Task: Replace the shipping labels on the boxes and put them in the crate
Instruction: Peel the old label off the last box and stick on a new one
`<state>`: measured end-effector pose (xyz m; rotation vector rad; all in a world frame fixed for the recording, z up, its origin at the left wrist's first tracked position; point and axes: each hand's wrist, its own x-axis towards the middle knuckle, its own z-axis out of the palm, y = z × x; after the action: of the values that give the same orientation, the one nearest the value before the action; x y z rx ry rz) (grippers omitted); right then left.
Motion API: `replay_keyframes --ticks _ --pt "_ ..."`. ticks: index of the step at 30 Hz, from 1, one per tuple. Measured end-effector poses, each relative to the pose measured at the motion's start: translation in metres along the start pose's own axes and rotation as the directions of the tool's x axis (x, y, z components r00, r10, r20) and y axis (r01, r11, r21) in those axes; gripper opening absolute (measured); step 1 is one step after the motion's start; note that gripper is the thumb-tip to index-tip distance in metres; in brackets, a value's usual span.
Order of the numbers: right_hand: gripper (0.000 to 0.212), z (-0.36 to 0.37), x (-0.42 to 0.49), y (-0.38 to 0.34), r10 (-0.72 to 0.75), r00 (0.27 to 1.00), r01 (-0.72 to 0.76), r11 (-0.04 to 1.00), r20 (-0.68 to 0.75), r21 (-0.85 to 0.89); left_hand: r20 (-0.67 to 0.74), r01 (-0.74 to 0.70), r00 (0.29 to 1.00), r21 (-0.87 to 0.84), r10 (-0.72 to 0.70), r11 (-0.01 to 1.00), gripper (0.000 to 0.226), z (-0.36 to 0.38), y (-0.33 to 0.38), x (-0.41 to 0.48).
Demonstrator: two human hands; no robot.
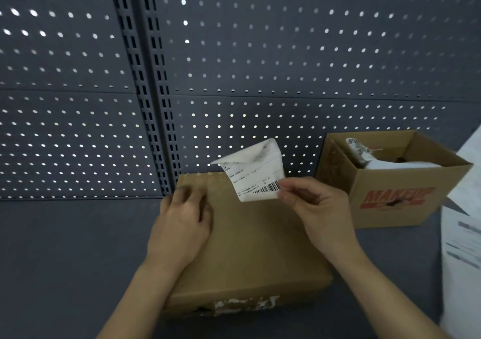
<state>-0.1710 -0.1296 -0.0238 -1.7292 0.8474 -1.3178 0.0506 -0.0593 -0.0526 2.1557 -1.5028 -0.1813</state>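
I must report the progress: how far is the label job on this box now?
Done: the label, apparently the old one, is off the closed box, whose top looks bare. In hand: the right hand pinches that label; the left hand rests on the box. Left: sticking a new label, then the crate, which is not in view.

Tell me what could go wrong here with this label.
1. The label pinched by the right hand curls at its top corner; it may stick to itself or the fingers.
2. Torn white scraps on the box front suggest residue; a new label could sit badly over any such patch.
3. The left hand only presses the box, so it might slide.
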Motion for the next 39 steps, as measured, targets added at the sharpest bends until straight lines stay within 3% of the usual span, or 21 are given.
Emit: replay_keyframes --ticks 7,13,20,23,28,33,39 --pt "0.022 -0.014 -0.003 -0.008 -0.087 0.996 0.084 0.990 -0.016 -0.110 -0.003 0.000 1.000 0.008 0.000 1.000 0.038 0.002 0.007 -0.005" --pt "0.026 -0.020 -0.007 -0.014 -0.116 0.988 0.121 0.991 -0.098 0.053 -0.014 -0.010 1.000 -0.012 0.010 1.000 0.040 0.007 0.014 -0.010" --pt "0.015 -0.039 -0.005 -0.023 -0.043 0.989 0.063 0.988 -0.143 0.142 -0.004 -0.006 1.000 0.020 0.006 1.000 0.042 0.009 0.015 -0.011" --pt "0.019 -0.048 0.001 -0.034 -0.029 0.984 0.053 0.990 -0.176 0.134 0.008 -0.005 1.000 0.032 0.004 0.999 0.043 0.009 0.016 -0.011" --pt "0.016 -0.076 0.021 -0.052 -0.132 0.937 0.099 0.988 -0.323 -0.118 0.012 -0.001 1.000 0.024 0.001 1.000 0.040 0.010 0.013 -0.010" --pt "0.012 -0.107 0.048 -0.049 -0.318 0.885 0.112 0.855 -0.341 -0.506 0.006 0.040 0.999 0.016 -0.040 0.999 0.039 0.011 0.017 -0.009" --pt "0.014 -0.110 0.055 -0.030 -0.229 0.916 0.004 0.826 -0.329 -0.563 0.021 0.039 0.999 0.030 -0.040 0.999 0.039 0.018 0.033 -0.011"
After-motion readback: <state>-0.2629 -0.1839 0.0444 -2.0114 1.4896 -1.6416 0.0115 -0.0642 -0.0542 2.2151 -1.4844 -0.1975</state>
